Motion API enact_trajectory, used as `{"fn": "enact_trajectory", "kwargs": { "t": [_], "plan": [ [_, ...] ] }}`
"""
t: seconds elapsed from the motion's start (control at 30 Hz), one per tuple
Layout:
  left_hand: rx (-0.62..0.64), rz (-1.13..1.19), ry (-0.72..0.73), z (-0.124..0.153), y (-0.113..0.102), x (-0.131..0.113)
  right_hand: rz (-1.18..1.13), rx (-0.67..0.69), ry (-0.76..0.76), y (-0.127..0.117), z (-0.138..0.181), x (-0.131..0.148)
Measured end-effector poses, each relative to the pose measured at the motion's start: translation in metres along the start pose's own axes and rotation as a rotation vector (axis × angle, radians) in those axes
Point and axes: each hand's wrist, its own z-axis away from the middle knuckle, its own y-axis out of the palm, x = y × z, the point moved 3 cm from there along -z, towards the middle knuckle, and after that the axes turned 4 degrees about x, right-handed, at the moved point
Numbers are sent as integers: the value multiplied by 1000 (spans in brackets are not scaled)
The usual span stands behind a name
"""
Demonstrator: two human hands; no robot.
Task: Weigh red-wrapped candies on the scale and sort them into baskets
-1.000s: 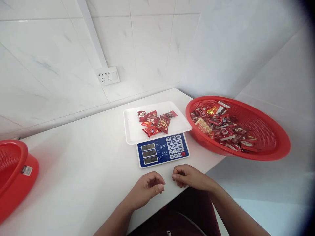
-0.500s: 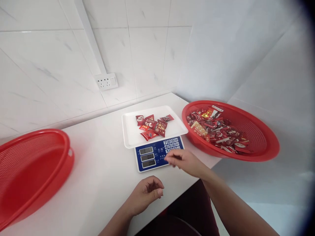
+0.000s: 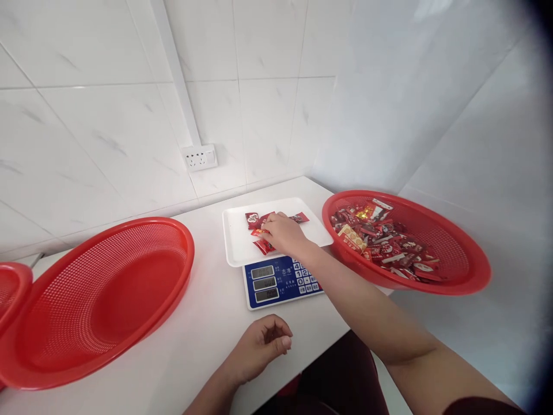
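Note:
Small red wrapped snack packets (image 3: pixel 264 246) lie on the white tray (image 3: pixel 235 253) of a weighing scale. Over them is my right hand (image 3: pixel 283 233), its fingers bent and closed around the packets in the middle, which it partly hides. My left hand (image 3: pixel 261 346) hovers above the table in front of the scale, loosely curled with a gap between thumb and fingers, and holds nothing. The scale's blue panel (image 3: pixel 285 282) shows three small displays and a keypad, partly covered by my right forearm.
At the right, a red basket (image 3: pixel 470 259) holds a heap of similar packets. A red perforated basket (image 3: pixel 129 311) stands on the left of the white table (image 3: pixel 207 300), with another red basket's rim (image 3: pixel 21 282) beside it. A socket (image 3: pixel 200 158) is on the tiled wall.
My right hand has moved from above the scale's keypad forward onto the packets on the tray. My left hand keeps its loose curl. The view has turned left, showing more of the left baskets.

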Motion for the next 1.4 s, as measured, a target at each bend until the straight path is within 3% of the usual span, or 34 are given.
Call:
{"fn": "enact_trajectory", "kwargs": {
  "t": [0.2,0.43,0.5,0.57,0.7,0.77,0.87,0.97,1.03,1.1,1.23,1.3,1.4],
  "plan": [
    [-15,-1,23,0,-2,0,98,149,76,6,-27,6],
    [-22,-9,30,-1,-4,1,59,116,62,4,-29,5],
    [-34,-6,32,-1,-4,0,-5,18,78,-9,-18,0],
    [-39,-2,28,-1,-5,-1,-106,-166,111,-28,0,-11],
    [-18,20,13,0,-3,0,-134,-494,218,-63,50,-54],
    [-5,29,6,0,-1,1,-102,-585,345,-71,75,-81],
    [8,8,-6,0,0,3,-39,-573,568,-70,104,-116],
    [-3,-37,-14,1,-1,3,-57,-574,609,-55,126,-123],
    [-24,-58,-12,0,-3,3,-189,-608,488,-37,140,-108],
    [-42,-79,-6,-1,-5,2,-380,-551,337,-11,151,-83],
    [-64,-173,12,-4,-3,-1,-738,-76,107,55,162,-31],
    [-86,-253,28,-3,0,-4,-829,26,125,81,164,-17],
    [-146,-379,71,4,4,-17,-852,66,124,102,162,-11]
  ]
}}
